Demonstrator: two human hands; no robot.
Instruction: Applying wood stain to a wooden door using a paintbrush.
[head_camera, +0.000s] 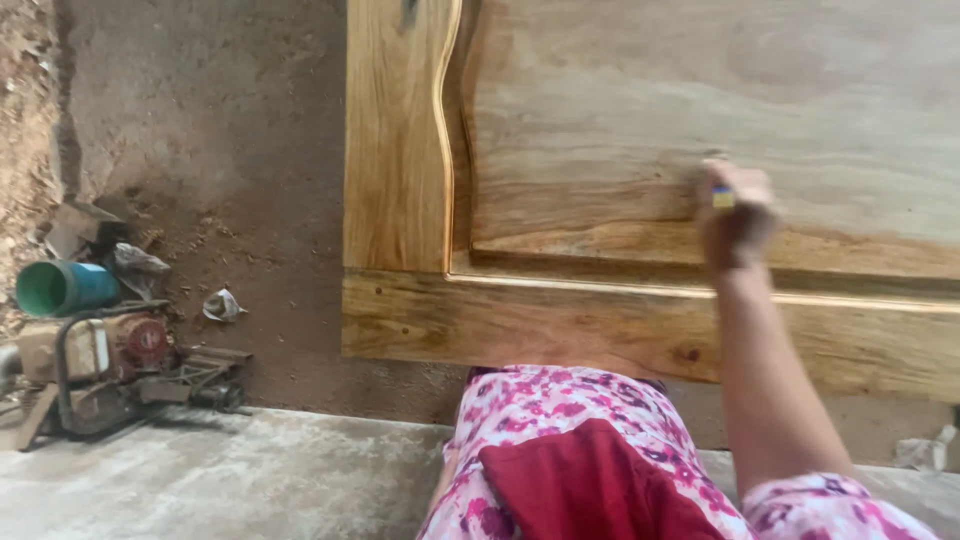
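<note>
Pink flowered cloth (560, 410) with a dark red patch covers my lap at the bottom of the view, and my matching sleeve (830, 505) sits beside it. From there my right arm reaches up to my right hand (737, 215), whose fingers are curled tight around a small yellow and blue object (723, 197), pressing it against a large wooden panel (700, 110). Below my hand runs the panel's thick lower rail (560, 325). Far to the left of my hand, on the dirt floor (250, 180), lie a small red engine (110, 360) and a teal pipe (65, 287). My left hand is hidden.
</note>
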